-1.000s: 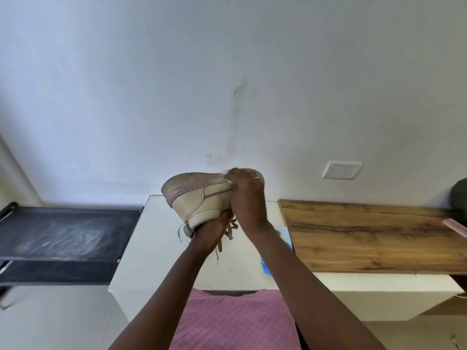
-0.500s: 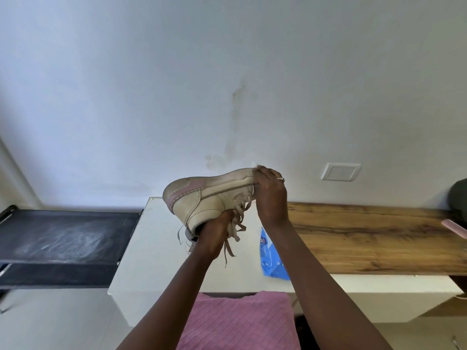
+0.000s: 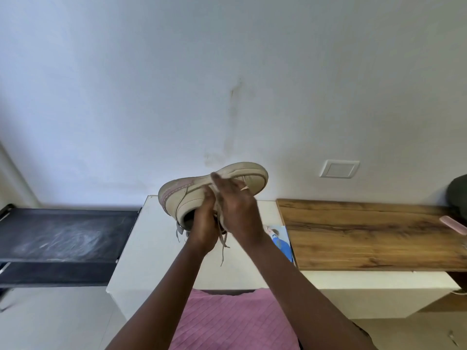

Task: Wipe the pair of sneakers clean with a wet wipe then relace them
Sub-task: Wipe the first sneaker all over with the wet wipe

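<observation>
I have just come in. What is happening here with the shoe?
A person holds a beige sneaker with pink trim in the air above a white cabinet. The left hand grips it at the opening, and the right hand presses a white wet wipe against its side. The loose laces hang down, so relacing is not yet done. A blue packet lies on the cabinet, beside a wooden top.

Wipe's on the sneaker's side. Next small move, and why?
Probably slide the right hand, pressing the wet wipe, along the sneaker toward its toe: the left hand grips it by the opening, and the toe lies beyond the wipe.
</observation>
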Demonstrator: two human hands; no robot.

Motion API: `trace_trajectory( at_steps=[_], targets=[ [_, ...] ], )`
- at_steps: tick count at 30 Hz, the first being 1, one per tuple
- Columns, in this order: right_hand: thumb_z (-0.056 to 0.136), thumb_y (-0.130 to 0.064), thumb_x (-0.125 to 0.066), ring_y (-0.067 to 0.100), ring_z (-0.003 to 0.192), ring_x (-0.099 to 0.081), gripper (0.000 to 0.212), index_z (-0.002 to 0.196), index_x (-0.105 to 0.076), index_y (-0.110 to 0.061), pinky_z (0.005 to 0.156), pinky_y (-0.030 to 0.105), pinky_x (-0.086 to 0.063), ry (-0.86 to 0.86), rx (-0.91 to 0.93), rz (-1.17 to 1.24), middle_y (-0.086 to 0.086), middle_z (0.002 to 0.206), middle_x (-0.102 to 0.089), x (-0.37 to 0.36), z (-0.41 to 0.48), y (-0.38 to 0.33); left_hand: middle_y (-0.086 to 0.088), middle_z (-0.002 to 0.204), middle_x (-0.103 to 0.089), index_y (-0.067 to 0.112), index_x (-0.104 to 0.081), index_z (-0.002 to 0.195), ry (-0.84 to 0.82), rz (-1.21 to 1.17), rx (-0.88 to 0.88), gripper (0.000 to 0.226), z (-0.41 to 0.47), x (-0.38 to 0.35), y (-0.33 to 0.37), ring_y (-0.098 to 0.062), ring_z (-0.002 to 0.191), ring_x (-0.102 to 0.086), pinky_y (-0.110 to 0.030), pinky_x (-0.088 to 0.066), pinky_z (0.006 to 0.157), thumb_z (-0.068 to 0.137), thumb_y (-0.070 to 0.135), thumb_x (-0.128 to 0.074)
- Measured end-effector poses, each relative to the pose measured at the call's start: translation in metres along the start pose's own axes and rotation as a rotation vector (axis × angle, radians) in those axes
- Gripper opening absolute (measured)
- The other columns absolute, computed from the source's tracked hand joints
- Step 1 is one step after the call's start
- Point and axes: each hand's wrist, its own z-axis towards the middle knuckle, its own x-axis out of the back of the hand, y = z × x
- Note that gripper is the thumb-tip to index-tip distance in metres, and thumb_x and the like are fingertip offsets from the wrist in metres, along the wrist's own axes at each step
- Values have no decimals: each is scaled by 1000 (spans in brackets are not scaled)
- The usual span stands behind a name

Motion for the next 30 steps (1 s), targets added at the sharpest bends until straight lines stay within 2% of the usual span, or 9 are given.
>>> trace_trajectory(
  at_steps=[2, 4, 8, 13, 17, 20, 23, 27, 30],
  targets=[
    [90, -26, -56, 17, 86, -64, 31, 109, -69, -4, 75, 26, -51, 12, 56, 38, 6, 89, -72, -2, -7, -13, 2, 84, -69, 13, -62, 93, -7, -29, 2, 61, 2, 2, 1, -14, 88, -65, -26, -50, 77, 97, 53, -16],
    [92, -18, -55, 21, 89, -66, 28, 112, -67, -2, 80, 28, -52, 3, 169, 30, 8, 93, -71, 0, -11, -9, -2, 81, -67, 11, -61, 88, -8, -50, 7, 68, 2, 4, 2, -18, 88, -63, -29, -50, 80, 94, 60, -15],
    [94, -3, -48, 27, 96, -64, 27, 115, -62, 6, 89, 32, -50, -76, 338, -21, 14, 97, -70, 10, -7, 21, -7, 101, -72, 9, -61, 113, 4, -105, 113, 80, 0, 4, 6, -19, 95, -68, -33, -54, 78, 83, 71, -19],
    [88, 4, -47, 27, 96, -64, 28, 107, -68, 1, 90, 32, -50, -84, 207, -215, 10, 99, -70, 14, 2, 66, -12, 113, -69, 10, -58, 122, 57, -110, 156, 84, -4, 1, 11, -28, 106, -65, -43, -47, 92, 73, 72, -31],
    [82, 0, -43, 30, 86, -66, 33, 102, -68, 4, 75, 34, -56, -54, -41, -256, 12, 91, -71, 17, 10, 81, -14, 106, -69, 9, -62, 117, 54, -39, 161, 70, -7, 3, 12, -30, 95, -65, -41, -48, 79, 76, 62, -42],
    [82, -3, -49, 28, 83, -67, 27, 99, -69, 2, 72, 32, -56, -52, -114, -230, 11, 88, -72, 15, 14, 75, -14, 103, -69, 8, -61, 117, 70, -49, 155, 59, -6, 4, 10, -28, 89, -66, -38, -50, 72, 77, 50, -53],
    [82, -7, -46, 26, 88, -66, 29, 97, -70, -1, 78, 31, -54, -122, -44, -197, 9, 91, -72, 12, 14, 63, -15, 93, -68, 3, -63, 112, 91, -43, 170, 52, -3, 6, 8, -28, 79, -64, -32, -49, 64, 72, 36, -63],
    [78, -5, -45, 27, 88, -65, 28, 88, -72, -4, 83, 27, -48, -212, 138, -98, 8, 93, -71, 11, 17, 43, -11, 61, -60, 0, -60, 77, 119, 45, 224, 26, -1, 7, 5, -26, 56, -51, -26, -39, 53, 69, 24, -54],
    [79, -2, -50, 26, 89, -66, 25, 90, -72, -1, 86, 26, -47, -228, 240, -62, 10, 94, -71, 11, 19, 45, -15, 68, -58, -1, -58, 80, 134, 58, 227, 31, 0, 9, 3, -28, 59, -51, -27, -38, 53, 63, 25, -54]
  ],
)
